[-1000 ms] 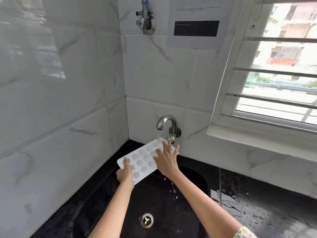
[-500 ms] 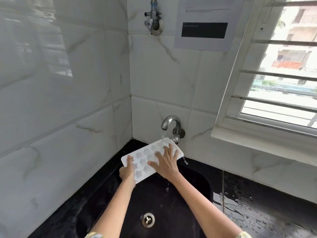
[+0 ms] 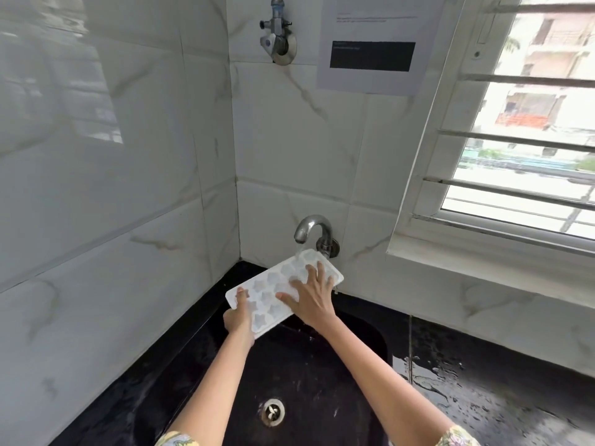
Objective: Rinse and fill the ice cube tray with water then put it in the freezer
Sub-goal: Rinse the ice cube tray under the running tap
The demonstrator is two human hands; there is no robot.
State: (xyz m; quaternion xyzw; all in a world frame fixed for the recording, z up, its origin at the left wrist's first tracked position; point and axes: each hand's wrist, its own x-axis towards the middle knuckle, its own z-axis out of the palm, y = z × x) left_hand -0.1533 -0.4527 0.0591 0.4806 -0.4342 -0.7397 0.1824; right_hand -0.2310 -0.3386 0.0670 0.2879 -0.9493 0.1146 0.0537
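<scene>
A white ice cube tray (image 3: 273,284) with star-shaped cells is held tilted over the black sink (image 3: 354,365), its far end under the metal tap (image 3: 310,228). A thin stream of water falls from the tap onto the tray's far end. My left hand (image 3: 238,317) grips the tray's near left corner, thumb on top. My right hand (image 3: 314,299) lies flat on the tray's cells with its fingers spread.
The sink drain (image 3: 273,412) sits below my arms. A wet black counter (image 3: 483,397) runs to the right. White marble tiles close the corner at left and behind. A second valve (image 3: 277,40) and a paper notice (image 3: 373,46) hang above. A barred window (image 3: 528,123) is at right.
My right hand slid back from the tray's far end toward its middle, fingers spreading over the cells. The tray stays under the running tap in my left hand.
</scene>
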